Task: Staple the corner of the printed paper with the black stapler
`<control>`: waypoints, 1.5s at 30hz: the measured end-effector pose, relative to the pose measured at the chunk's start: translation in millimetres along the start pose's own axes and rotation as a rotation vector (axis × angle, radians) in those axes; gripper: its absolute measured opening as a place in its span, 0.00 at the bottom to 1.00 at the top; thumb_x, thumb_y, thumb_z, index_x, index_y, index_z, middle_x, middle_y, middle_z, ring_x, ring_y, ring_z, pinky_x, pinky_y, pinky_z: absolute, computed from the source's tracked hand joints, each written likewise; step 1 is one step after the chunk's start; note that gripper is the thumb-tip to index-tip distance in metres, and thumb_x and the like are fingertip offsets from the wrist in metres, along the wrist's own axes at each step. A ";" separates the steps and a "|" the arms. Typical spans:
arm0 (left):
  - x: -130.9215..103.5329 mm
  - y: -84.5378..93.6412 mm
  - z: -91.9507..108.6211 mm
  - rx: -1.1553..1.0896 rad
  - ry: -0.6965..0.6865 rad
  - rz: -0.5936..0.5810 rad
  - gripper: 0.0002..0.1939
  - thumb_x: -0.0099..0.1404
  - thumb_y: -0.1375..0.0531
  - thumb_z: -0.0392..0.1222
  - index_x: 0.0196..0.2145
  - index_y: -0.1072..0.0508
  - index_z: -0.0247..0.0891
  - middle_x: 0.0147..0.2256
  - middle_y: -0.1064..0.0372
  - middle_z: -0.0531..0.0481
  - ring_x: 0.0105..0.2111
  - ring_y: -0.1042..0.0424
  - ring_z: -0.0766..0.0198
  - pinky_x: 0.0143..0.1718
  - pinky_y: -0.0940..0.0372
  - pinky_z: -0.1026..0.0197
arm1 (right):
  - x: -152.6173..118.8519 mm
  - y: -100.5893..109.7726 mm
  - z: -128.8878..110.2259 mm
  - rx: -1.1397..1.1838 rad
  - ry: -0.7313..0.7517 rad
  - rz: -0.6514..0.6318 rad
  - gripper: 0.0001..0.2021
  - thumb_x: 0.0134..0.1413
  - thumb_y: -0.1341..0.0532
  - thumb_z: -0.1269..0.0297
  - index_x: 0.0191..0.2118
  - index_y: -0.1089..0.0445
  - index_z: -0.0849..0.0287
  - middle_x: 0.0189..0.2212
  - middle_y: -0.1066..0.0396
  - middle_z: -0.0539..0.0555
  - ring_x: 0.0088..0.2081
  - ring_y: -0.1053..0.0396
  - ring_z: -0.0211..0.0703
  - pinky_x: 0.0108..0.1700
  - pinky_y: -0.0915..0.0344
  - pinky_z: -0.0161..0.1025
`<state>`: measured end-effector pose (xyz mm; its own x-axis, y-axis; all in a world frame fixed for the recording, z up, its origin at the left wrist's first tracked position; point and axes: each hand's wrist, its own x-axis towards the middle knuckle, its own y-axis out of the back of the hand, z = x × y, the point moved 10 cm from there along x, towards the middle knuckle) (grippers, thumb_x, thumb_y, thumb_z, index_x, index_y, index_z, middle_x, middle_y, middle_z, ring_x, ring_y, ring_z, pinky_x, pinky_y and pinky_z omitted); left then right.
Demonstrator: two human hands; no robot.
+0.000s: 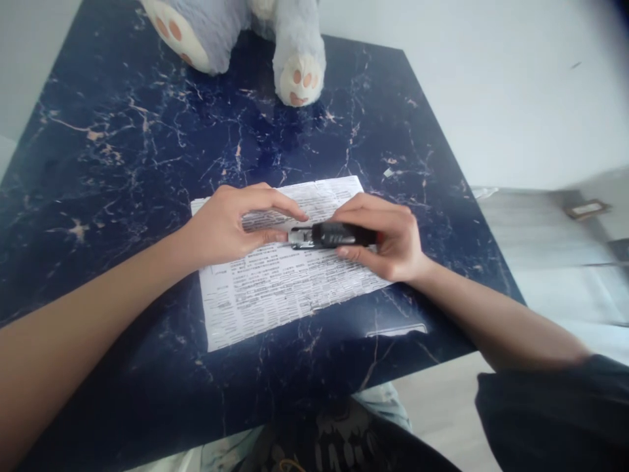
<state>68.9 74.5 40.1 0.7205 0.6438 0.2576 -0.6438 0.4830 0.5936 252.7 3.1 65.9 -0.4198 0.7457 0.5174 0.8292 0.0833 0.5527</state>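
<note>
From here I see a black stapler [344, 233] lying crosswise over printed paper [275, 282], its silvery metal end pointing left — whether they touch, I can't tell. The paper — white, dense with print — lies slightly skewed on the tabletop [383, 118].

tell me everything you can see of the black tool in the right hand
The black tool looks like a stapler: a smooth, dark body, perhaps plastic, with a silvery, metal-looking end. It points sideways over the printed paper, silvery end toward the left hand, whose thumb is at or very near it. The right hand grips the body between thumb and fingers. Whether the tool touches the paper is unclear.
</note>
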 end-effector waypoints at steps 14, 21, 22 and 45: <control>-0.2 17.2 0.0 -0.058 -0.066 0.187 0.03 0.72 0.38 0.39 0.40 0.23 0.44 0.40 0.18 0.52 0.40 0.21 0.59 0.47 0.33 0.55 | 10.5 -31.0 6.3 -0.059 -0.058 -0.206 0.12 0.73 0.29 0.56 0.53 0.27 0.56 0.43 0.25 0.54 0.41 0.27 0.47 0.44 0.27 0.46; -9.4 60.0 -39.4 -0.587 -0.050 0.575 0.06 0.67 0.37 0.33 0.33 0.21 0.42 0.31 0.26 0.50 0.30 0.31 0.63 0.34 0.38 0.57 | 5.4 -17.6 15.5 -0.091 -0.191 -0.406 0.15 0.66 0.30 0.63 0.39 0.40 0.52 0.34 0.38 0.47 0.33 0.41 0.40 0.37 0.43 0.41; -9.8 61.4 -46.0 -0.628 -0.030 0.605 0.06 0.65 0.36 0.33 0.33 0.21 0.41 0.31 0.26 0.50 0.29 0.32 0.63 0.33 0.39 0.57 | 2.2 -12.9 16.8 -0.089 -0.211 -0.422 0.15 0.66 0.30 0.63 0.39 0.40 0.52 0.34 0.38 0.46 0.33 0.42 0.40 0.37 0.44 0.41; -3.3 54.3 -51.4 -0.796 0.127 0.599 0.02 0.48 0.40 0.35 0.21 0.28 0.38 0.20 0.37 0.52 0.19 0.45 0.70 0.21 0.57 0.63 | 20.1 26.3 158.4 -0.529 -0.410 -0.356 0.46 0.74 0.49 0.29 0.82 0.43 0.58 0.85 0.52 0.66 0.86 0.58 0.68 0.84 0.63 0.75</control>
<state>18.3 129.1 32.3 0.2186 0.9468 0.2363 -0.9095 0.2854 -0.3023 324.5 125.0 -12.6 -0.3721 0.9279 0.0221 0.3384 0.1135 0.9341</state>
